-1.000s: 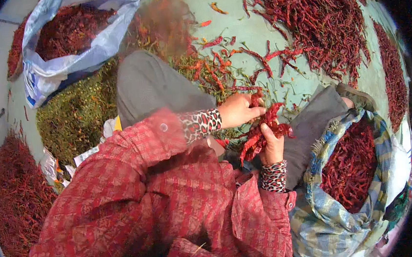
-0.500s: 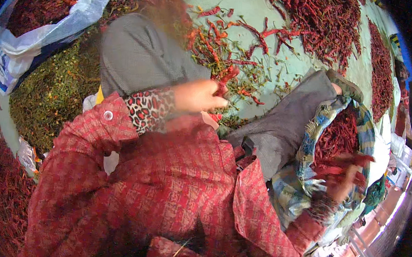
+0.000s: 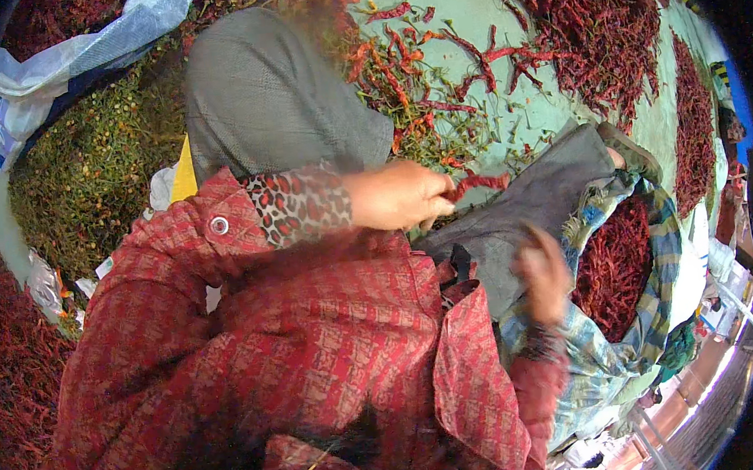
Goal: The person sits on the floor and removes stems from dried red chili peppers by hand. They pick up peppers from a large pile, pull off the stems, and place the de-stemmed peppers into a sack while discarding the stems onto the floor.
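My left hand is closed in a pinch around a dried red chili pepper, whose wrinkled body sticks out to the right past the fingertips. Under it are my grey-trousered legs. Beside the cloth-lined container, over my lap, hangs my right hand, smeared by motion, so its fingers are unclear. The container's rim is draped in blue-green checked cloth, and dark red chilies fill its inside. Beyond my left hand, loose red chilies mixed with green stems are scattered on the pale floor.
A large heap of dark red chilies lies at the far right, with a narrower pile beyond it. Greenish stems and scraps are heaped at the left, next to a white-and-blue plastic sack. More chilies lie at the left edge.
My right hand has left the cloth-lined container and moved left, away from the chilies it was among. My left hand has shifted right, and a chili now sticks out from its fingers.
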The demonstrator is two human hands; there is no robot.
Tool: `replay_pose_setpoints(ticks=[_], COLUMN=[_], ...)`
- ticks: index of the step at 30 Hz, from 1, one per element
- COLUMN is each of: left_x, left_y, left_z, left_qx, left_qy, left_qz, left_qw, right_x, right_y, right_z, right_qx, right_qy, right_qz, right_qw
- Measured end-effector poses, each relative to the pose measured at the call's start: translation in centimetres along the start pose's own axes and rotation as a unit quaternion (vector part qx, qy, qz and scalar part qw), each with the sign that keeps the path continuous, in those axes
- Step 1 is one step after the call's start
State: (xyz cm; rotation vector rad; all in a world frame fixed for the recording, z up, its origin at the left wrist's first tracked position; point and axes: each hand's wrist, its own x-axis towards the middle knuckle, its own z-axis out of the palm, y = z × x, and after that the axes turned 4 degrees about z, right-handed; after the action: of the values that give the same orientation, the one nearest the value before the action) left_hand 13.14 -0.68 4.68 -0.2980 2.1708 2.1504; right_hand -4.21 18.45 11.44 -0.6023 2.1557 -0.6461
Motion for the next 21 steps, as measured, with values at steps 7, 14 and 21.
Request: replay_pose_setpoints(ticks=[7,14,21], left_x=[-0.1,-0.5,-0.3], left_y=[-1.3,-0.5,-1.5], left_z=[0.7,0.8,-0.1], left_qx=[0.063,0.117,0.215], left_qy=[-0.039,-0.049,-0.058], left_qz=[0.078,0.148,0.122], left_qw=[0.994,0.981,0.967], right_x=[1.6,2.9,5.2], right_y=[-2.2,-2.6,-2.3], right_z=[8.9,8.7,7.5], right_qx=[0.178,0.569,0.587], right_qy=[-0.037,-0.028,-0.063], right_qz=[-0.072,0.072,-0.047], right_qw=[0.981,0.819,0.805])
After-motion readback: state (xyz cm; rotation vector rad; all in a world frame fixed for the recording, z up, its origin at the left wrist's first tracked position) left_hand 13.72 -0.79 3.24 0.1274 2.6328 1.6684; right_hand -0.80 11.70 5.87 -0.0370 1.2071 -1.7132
